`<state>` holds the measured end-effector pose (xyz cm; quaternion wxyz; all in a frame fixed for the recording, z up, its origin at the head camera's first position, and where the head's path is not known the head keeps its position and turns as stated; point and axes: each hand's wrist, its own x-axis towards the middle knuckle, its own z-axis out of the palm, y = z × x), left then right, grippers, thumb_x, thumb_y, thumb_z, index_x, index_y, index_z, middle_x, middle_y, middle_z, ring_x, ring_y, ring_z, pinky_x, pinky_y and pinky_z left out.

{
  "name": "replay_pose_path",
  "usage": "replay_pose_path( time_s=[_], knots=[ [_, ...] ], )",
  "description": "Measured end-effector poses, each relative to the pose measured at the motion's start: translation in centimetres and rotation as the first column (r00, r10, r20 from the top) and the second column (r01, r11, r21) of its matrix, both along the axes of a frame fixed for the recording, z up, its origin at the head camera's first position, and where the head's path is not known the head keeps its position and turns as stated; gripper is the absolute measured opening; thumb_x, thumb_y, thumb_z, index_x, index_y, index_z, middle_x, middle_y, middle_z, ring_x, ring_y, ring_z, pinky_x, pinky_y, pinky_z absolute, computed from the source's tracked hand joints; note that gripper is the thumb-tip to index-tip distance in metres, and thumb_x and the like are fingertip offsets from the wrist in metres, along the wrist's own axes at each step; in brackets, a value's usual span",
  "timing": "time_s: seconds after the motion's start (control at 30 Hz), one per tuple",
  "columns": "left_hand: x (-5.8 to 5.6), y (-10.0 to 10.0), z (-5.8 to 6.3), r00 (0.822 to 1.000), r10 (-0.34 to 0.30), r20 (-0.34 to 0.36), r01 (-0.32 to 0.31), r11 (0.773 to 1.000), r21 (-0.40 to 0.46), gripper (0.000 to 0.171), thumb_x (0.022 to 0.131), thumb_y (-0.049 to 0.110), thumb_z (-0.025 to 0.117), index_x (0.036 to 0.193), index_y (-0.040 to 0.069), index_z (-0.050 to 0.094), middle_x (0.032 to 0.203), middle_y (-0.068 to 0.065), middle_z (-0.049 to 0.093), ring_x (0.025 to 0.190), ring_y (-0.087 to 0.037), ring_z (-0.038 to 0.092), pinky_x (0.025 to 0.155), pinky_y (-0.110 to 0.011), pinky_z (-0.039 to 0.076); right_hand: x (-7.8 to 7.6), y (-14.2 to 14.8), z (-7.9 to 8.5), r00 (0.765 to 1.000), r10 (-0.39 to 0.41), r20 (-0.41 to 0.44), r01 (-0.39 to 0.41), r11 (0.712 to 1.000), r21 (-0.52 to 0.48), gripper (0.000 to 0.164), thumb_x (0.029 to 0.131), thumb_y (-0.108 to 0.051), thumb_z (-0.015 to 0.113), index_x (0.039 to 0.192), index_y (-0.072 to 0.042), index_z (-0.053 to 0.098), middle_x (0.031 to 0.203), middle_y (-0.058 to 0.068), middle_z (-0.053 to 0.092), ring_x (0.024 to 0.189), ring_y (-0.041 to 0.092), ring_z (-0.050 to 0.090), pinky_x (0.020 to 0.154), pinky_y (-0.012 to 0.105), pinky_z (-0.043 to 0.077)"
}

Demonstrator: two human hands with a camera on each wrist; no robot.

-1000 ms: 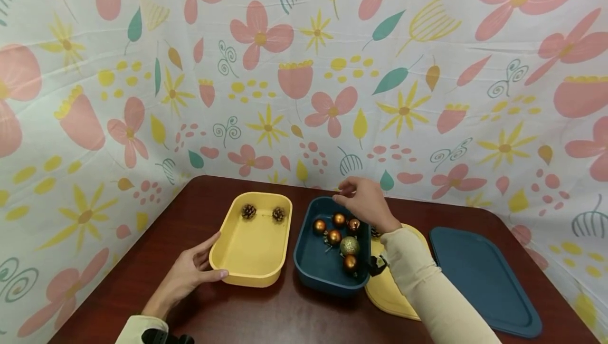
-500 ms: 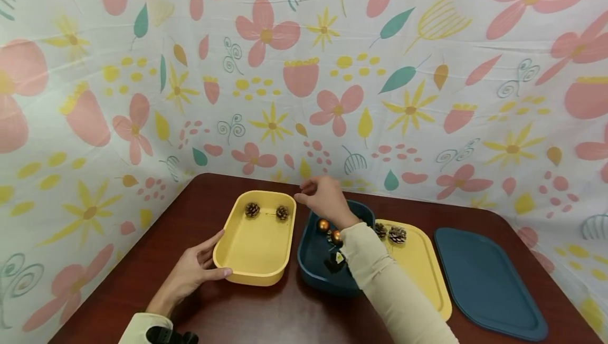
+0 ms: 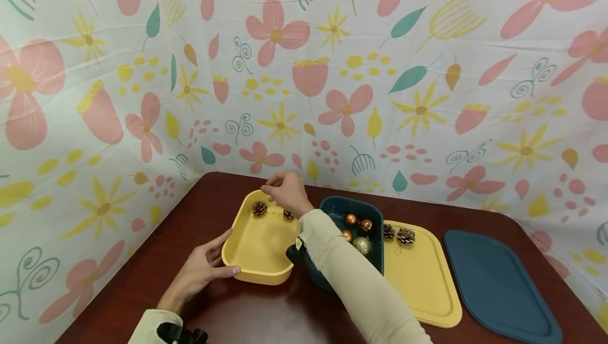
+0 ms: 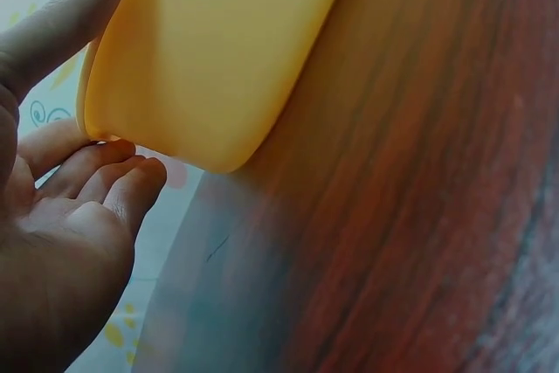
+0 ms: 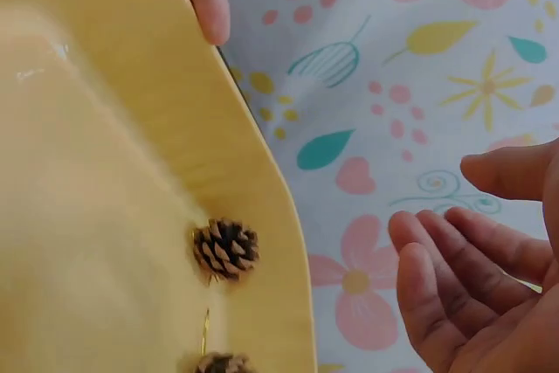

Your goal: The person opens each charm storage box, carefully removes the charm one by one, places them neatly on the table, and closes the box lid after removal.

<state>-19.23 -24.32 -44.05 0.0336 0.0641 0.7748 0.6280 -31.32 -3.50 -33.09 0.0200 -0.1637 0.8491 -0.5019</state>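
A yellow box (image 3: pixel 261 277) stands at the left with two pinecones (image 3: pixel 259 208) lying inside near its far end. My left hand (image 3: pixel 199 267) grips its near left corner; in the left wrist view the thumb lies along the box wall (image 4: pixel 210 58) and the fingers reach round the other side. Above the far right part of that box is my right hand (image 3: pixel 290 192). The right wrist view shows this hand (image 5: pixel 489 268) with loosely curled fingers and nothing between them, apart from the rim. One pinecone (image 5: pixel 226 249) shows whole there; my forearm partly covers the box.
Right of the yellow box, a blue box (image 3: pixel 351 206) holds copper baubles (image 3: pixel 351 220) and a gold glitter bauble (image 3: pixel 362 245), partly hidden by my sleeve. Beyond lie a yellow lid (image 3: pixel 423 280) bearing pinecones (image 3: pixel 406 236) and a blue lid (image 3: pixel 503 286). Floral cloth hangs behind the table.
From over the blue box, my right hand has moved left to above the yellow box. Pinecones on the yellow lid have come into sight. The left hand keeps its grip on the corner.
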Motion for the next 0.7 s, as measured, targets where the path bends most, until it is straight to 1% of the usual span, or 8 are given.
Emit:
replay_pose_path(
  time_s=[0.13,0.27,0.33,0.4,0.5,0.6,0.7],
  knots=[
    [0.0,0.1,-0.1,1.000,0.007,0.004,-0.007,1.000,-0.014,0.088,0.073,0.014,0.078,0.146,0.019,0.029,0.154,-0.003,0.024,0.137,-0.025,0.033,0.106,-0.033,0.039,-0.6,-1.3,0.0,1.000,-0.010,-0.017,0.010,0.999,-0.033,0.013,0.085,-0.027,0.067,0.088,-0.015,0.066,0.087,0.007,0.067,0.065,0.012,0.064,0.058,0.025,0.053],
    [0.0,-0.1,-0.1,1.000,0.017,0.008,-0.017,1.000,-0.009,0.088,0.073,0.013,0.078,0.146,0.019,0.029,0.153,-0.004,0.025,0.137,-0.025,0.034,0.106,-0.035,0.039,-1.2,-2.7,-0.3,0.998,-0.016,-0.063,0.013,0.999,-0.047,0.011,0.084,-0.025,0.068,0.085,-0.014,0.066,0.082,0.004,0.068,0.063,0.012,0.064,0.058,0.025,0.053],
    [0.1,-0.2,-0.2,1.000,0.013,0.007,-0.013,1.000,-0.003,0.087,0.074,0.013,0.077,0.146,0.018,0.029,0.153,-0.005,0.026,0.136,-0.026,0.034,0.106,-0.035,0.039,-1.5,-3.2,-0.9,0.995,-0.036,-0.089,0.035,0.999,-0.009,0.010,0.083,-0.024,0.069,0.081,-0.014,0.066,0.078,0.002,0.067,0.062,0.012,0.063,0.059,0.025,0.053],
    [0.1,-0.2,-0.2,1.000,0.007,0.006,-0.007,1.000,-0.001,0.086,0.074,0.013,0.076,0.146,0.018,0.029,0.153,-0.005,0.026,0.136,-0.027,0.035,0.106,-0.035,0.040,-1.7,-3.6,-1.6,0.991,-0.062,-0.115,0.069,0.996,0.059,0.010,0.082,-0.024,0.069,0.077,-0.015,0.066,0.076,0.000,0.067,0.063,0.011,0.061,0.060,0.025,0.052],
    [0.1,-0.2,-0.4,1.000,0.018,0.018,-0.018,1.000,0.012,0.086,0.074,0.013,0.077,0.146,0.018,0.030,0.152,-0.005,0.028,0.136,-0.026,0.036,0.105,-0.034,0.041,-1.8,-3.9,-2.8,0.990,-0.078,-0.118,0.097,0.981,0.170,0.014,0.081,-0.025,0.070,0.073,-0.015,0.067,0.077,-0.001,0.067,0.069,0.012,0.060,0.063,0.026,0.051],
    [0.1,-0.2,-0.4,1.000,0.019,0.022,-0.019,1.000,0.010,0.086,0.073,0.013,0.077,0.145,0.019,0.030,0.152,-0.004,0.028,0.136,-0.025,0.036,0.105,-0.033,0.042,-2.0,-4.0,-3.6,0.992,-0.080,-0.098,0.102,0.964,0.246,0.015,0.080,-0.028,0.071,0.076,-0.014,0.068,0.086,0.001,0.069,0.079,0.016,0.062,0.068,0.028,0.052],
    [0.0,-0.3,-0.2,1.000,0.020,0.012,-0.020,1.000,0.003,0.086,0.074,0.014,0.077,0.145,0.020,0.031,0.152,-0.004,0.028,0.136,-0.025,0.036,0.105,-0.033,0.041,-2.3,-4.2,-3.8,0.994,-0.080,-0.071,0.096,0.958,0.270,0.018,0.079,-0.029,0.071,0.084,-0.012,0.068,0.098,0.004,0.068,0.087,0.019,0.062,0.071,0.031,0.053]
  ],
)
